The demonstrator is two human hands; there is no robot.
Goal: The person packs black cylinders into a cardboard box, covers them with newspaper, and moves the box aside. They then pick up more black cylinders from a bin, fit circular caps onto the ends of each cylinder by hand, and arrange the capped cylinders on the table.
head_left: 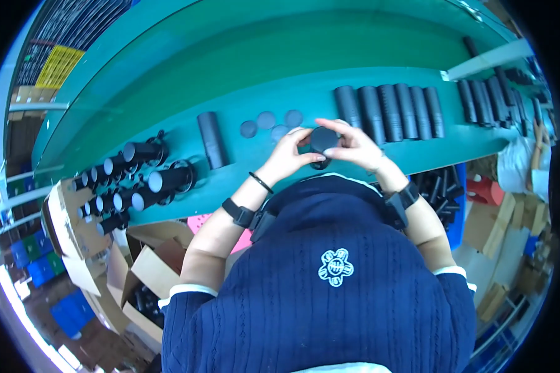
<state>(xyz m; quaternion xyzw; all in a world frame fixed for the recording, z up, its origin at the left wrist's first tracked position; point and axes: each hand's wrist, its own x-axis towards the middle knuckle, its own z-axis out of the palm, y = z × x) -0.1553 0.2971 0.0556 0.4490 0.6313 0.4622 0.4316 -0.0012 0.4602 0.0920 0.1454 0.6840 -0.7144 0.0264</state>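
In front of my chest I hold a black cylindrical piece with a round flat top [324,140]. My left hand [287,155] has its fingers closed on the left side of it. From the right, my right hand [358,149] grips the same piece, thumb near its front edge. Most of its body is hidden below the top and behind my fingers. Just beyond my left hand, several thin dark round discs [266,119] lie flat on the green bench. Farther left, one long black tube [212,140] rests on the bench.
Black tubes [389,112] lie in a row at the right. At the left lie several black cylinders with pale ends [142,198]. Open cardboard boxes [155,270] stand below the green bench [255,87]. A blue crate [459,214] holds black parts. Another person's sleeve [518,163] shows far right.
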